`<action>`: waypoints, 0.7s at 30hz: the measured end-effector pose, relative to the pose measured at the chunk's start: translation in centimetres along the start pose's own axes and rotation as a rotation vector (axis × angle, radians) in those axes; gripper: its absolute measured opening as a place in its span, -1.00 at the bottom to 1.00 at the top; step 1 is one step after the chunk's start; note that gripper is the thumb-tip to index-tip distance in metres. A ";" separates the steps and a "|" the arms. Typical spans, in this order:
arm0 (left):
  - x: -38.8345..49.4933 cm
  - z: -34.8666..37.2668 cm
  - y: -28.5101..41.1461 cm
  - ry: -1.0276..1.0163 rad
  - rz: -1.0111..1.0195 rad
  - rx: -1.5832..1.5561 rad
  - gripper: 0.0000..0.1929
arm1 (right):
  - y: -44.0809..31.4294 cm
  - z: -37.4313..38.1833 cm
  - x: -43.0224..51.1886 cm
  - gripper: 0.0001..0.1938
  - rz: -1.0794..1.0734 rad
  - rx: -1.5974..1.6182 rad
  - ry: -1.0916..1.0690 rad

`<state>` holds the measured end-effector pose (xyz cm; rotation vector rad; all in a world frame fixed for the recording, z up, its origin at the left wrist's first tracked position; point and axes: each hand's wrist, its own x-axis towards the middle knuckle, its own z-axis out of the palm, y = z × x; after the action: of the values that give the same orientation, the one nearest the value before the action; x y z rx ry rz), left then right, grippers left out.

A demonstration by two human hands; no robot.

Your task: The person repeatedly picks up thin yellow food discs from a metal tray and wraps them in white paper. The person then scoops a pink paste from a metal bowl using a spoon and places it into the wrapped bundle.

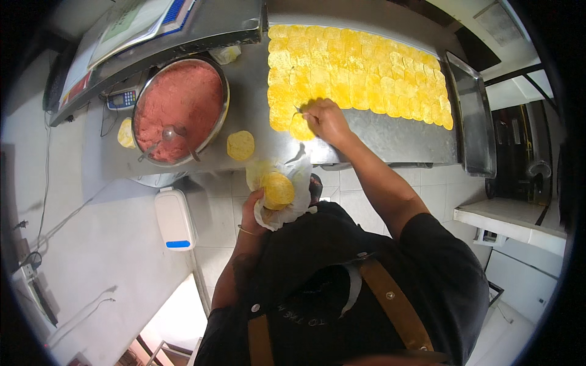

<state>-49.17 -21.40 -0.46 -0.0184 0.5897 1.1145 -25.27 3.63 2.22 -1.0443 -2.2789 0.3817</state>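
On the steel worktop, rows of thin yellow dough wrappers overlap one another. My right hand is at the near left end of the rows, its fingers closed on the edge of a round yellow wrapper. In front of my body my left hand holds a stack of yellow wrappers in a thin white plastic bag. A single wrapper lies apart on the worktop, left of the rows.
Left of the wrappers stands a large metal bowl of pink minced filling, with metal utensils in it. Another wrapper and a keypad device are beyond it. A metal tray borders the right end. A white bin stands below.
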 end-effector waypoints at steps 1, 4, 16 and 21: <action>-0.2 0.1 -0.6 0.034 0.025 -0.010 -0.34 | 0.6 0.2 0.2 -0.93 -0.024 -0.025 0.007; -0.8 1.1 -1.4 0.089 0.064 -0.057 -0.33 | 2.2 0.5 1.2 -0.92 -0.050 -0.098 -0.046; 3.9 5.0 -0.8 -0.044 0.004 0.003 -0.44 | -11.2 -7.8 -5.7 -0.58 0.032 0.490 -0.339; 6.2 7.0 -0.8 -0.209 -0.036 0.058 -0.47 | -10.9 -9.2 -7.8 -0.65 0.156 0.514 -0.242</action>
<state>-43.56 -14.46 2.42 0.1360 0.4325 1.0485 -21.90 -9.28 11.50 -0.9404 -2.1265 1.1436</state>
